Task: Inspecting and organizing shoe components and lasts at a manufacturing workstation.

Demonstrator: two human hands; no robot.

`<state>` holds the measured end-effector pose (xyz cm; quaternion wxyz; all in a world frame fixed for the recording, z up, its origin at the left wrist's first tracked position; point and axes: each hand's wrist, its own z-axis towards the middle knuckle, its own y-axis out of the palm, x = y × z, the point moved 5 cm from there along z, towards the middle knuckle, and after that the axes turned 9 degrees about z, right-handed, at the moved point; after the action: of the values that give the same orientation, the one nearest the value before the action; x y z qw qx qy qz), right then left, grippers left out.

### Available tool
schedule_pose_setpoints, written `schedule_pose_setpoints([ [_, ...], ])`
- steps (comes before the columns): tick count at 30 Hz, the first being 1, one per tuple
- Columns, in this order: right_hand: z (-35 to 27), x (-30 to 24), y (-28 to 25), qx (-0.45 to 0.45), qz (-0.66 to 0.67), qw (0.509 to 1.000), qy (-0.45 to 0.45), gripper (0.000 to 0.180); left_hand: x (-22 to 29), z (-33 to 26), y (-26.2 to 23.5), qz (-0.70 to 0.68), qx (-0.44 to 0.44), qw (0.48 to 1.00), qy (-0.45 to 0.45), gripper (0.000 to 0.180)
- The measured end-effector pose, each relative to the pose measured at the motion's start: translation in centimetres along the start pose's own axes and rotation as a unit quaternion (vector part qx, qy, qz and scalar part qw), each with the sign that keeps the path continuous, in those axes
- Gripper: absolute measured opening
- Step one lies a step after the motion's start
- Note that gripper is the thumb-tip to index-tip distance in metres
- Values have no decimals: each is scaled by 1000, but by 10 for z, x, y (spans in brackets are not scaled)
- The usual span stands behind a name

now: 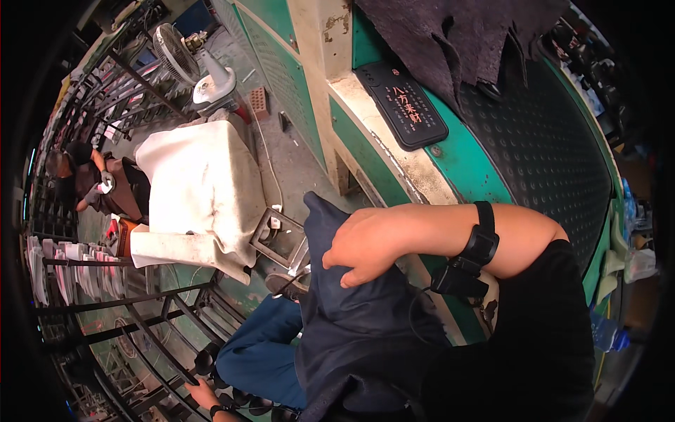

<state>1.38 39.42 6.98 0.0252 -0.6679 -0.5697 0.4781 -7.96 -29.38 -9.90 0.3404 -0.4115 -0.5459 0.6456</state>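
Observation:
My right hand [362, 243] hovers over or rests on the dark apron [365, 316] that drapes my lap; I cannot tell if it touches the cloth. Its thumb and fingers are apart, with nothing seen between them. A black strap with a small device [478, 250] circles that forearm. At the lower edge, my left hand [204, 394] is closed round a black metal rack bar [158, 344], its fingertips partly hidden. Blue trousers [260, 344] show beside the apron.
A green machine [464, 172] stands at my right, bearing a black phone [404, 105] and dark leather pieces [450, 42]. Left are a cream cloth-covered stack [200, 190], a metal frame [278, 235] and racks. Farther off are a fan [176, 53] and a seated person [119, 183] wearing gloves.

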Motion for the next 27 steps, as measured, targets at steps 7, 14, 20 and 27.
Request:
schedule_pose_setpoints([
  [7, -1, -1, 2, 1, -16, 1000, 10, 52, -18, 13, 23, -46, -43, 998, -28, 62],
  [14, -1, 0, 0, 10, -20, 1000, -1, 53, -50, 37, 54, -56, 62, 996, 44, 72],
  [20, -1, 0, 2, 9, -22, 1000, 5, 53, -44, 34, 53, -60, 86, 993, 60, 71],
  [27, -1, 2, 2, 7, -21, 1000, 14, 53, -34, 29, 46, -53, 59, 996, 45, 70],
])
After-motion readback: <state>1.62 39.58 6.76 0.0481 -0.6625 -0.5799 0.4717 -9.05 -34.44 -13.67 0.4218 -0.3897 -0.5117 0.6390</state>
